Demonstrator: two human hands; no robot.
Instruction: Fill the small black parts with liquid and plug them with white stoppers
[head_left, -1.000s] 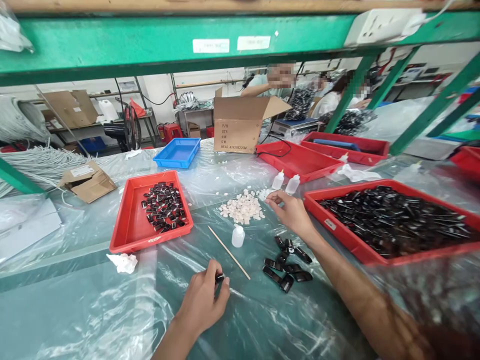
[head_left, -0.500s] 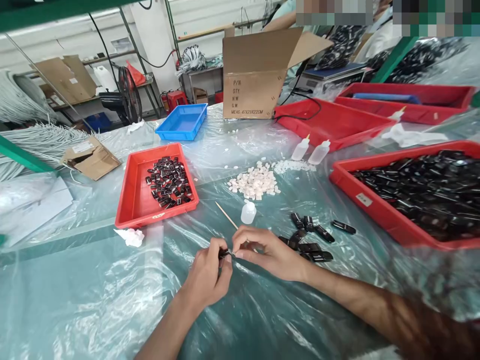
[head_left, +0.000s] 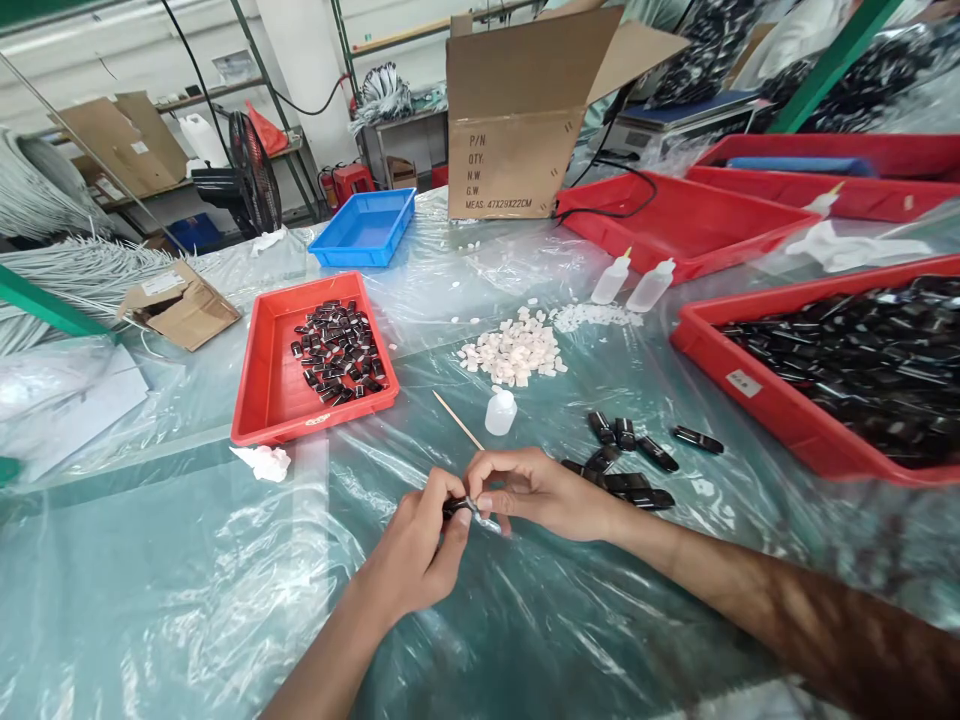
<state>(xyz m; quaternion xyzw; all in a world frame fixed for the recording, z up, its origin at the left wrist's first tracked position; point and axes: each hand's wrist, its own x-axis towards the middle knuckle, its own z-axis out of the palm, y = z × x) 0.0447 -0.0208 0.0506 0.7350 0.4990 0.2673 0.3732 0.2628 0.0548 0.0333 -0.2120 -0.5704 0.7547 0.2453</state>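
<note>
Between the thumb and fingers of my left hand point(head_left: 424, 545) is a small glossy black piece point(head_left: 454, 507). My right hand point(head_left: 536, 492) is pinched closed at the right end of that piece; a shiny pale bit point(head_left: 487, 521) shows below its fingertips, too small to name. A thin wooden stick point(head_left: 457, 418) slants behind my right hand; whether the fingers hold it I cannot tell. Just beyond stands a small white bottle point(head_left: 500, 412). To the right of my right hand lie several loose black pieces point(head_left: 626, 460).
Small black parts lie in a red tray point(head_left: 259, 375) at left. White chips point(head_left: 517, 348) are heaped ahead, near two squeeze bottles point(head_left: 611, 280). A full red tray point(head_left: 795, 425) stands at right. Farther back are a blue tray point(head_left: 360, 247) and a cardboard box point(head_left: 514, 140). Crumpled tissue point(head_left: 264, 462) lies left.
My right fingers have shifted slightly at the end of the black piece, and more of the piece and a shiny pale bit now show. The view has tilted down a little.
</note>
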